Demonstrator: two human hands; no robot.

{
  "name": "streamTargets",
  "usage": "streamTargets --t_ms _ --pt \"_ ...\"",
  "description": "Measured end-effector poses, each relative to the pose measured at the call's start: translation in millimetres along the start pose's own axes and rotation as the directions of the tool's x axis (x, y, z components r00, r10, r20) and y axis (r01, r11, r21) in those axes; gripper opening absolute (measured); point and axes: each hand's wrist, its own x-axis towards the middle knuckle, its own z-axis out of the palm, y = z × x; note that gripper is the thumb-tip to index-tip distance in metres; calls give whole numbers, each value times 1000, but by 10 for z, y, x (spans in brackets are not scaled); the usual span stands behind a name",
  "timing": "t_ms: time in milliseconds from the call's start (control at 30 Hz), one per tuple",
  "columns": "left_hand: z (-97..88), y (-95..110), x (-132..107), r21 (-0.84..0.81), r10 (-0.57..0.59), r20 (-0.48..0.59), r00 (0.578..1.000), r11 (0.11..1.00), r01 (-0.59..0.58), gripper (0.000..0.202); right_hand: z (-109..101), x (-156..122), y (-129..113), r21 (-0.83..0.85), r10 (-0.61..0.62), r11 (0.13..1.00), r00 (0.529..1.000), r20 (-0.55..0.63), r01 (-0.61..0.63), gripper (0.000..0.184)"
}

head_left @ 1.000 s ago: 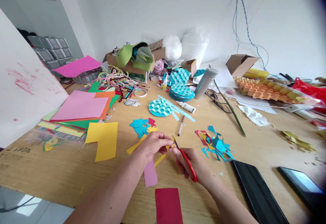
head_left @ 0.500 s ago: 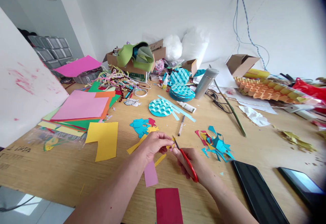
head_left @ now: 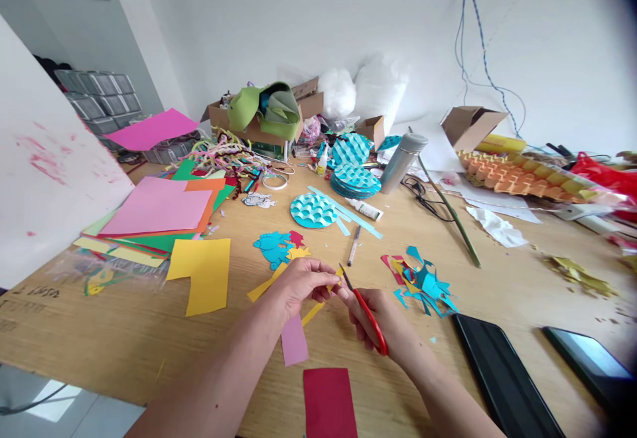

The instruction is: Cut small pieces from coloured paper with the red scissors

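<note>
Between its fingertips, my left hand [head_left: 304, 282] pinches a small piece of yellow paper [head_left: 336, 287], mostly covered by the fingers. My right hand [head_left: 375, 322] is wrapped round red-handled scissors [head_left: 369, 322], whose blades point up and left beside that paper. Thumb and fingers of both hands almost meet there. Just beyond lie blue paper fish [head_left: 273, 249], a red paper cut-out [head_left: 297, 237] and a yellow paper fish [head_left: 298, 252]. Under and beside my left hand are a pink paper strip [head_left: 294, 342] and yellow strips [head_left: 266, 283]. A dark red paper rectangle [head_left: 331, 401] lies nearest me.
Paper scraps [head_left: 423, 282] lie right of my hands, with two phones [head_left: 502, 371] nearer me. Stacked coloured sheets [head_left: 156, 206] and yellow paper [head_left: 209, 272] are left. Beyond stand a blue scalloped disc [head_left: 313, 210], a pen [head_left: 354, 245], a glue bottle [head_left: 365, 209] and a grey flask [head_left: 403, 162].
The yellow paper and my fingertips have shifted very slightly around the scissor blades. Everything else on the table stays where it was.
</note>
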Motion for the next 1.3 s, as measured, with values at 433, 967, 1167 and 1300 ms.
streamTargets --t_ms 433,967,1167,1300 --pt "-45 -11 29 -124 21 5 1000 992 -21 26 3 -24 1 -16 -92 996 996 20 93 54" --pt "-52 31 11 -97 18 -20 1000 995 -20 24 -27 -82 -82 -97 -97 990 990 101 107 57" --pt "-60 41 15 -64 29 -21 999 997 -31 21 -23 -79 -77 -63 -115 990 986 119 123 58" --pt "-66 32 21 -36 25 -38 999 999 -26 20 -29 -81 -83 -54 -107 992 984 140 116 58"
